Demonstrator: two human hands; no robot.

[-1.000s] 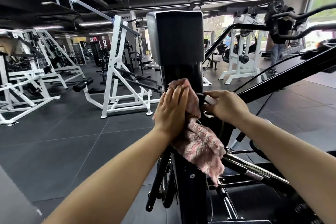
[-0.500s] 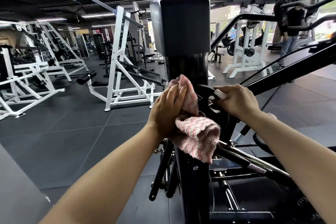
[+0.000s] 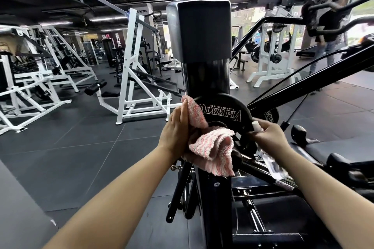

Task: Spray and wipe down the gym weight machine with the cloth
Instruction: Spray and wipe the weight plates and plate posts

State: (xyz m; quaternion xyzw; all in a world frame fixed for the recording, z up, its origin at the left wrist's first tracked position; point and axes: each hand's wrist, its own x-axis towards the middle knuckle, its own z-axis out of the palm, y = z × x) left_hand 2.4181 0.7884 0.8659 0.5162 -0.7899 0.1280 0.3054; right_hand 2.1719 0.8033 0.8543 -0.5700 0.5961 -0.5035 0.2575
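pink cloth (image 3: pixel 210 143) lies pressed against the black machine's upright post (image 3: pixel 205 79) by the left hand (image 3: pixel 176 133), fingers straight and flat on it. right hand (image 3: pixel 267 137) curls around a clear spray bottle (image 3: pixel 272 159) beside the olympia weight plate (image 3: pixel 222 113).

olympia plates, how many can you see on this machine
2: one big Olympia plate on the black post beside the pink cloth, one partly hidden plate just right of it. Others may be hidden.
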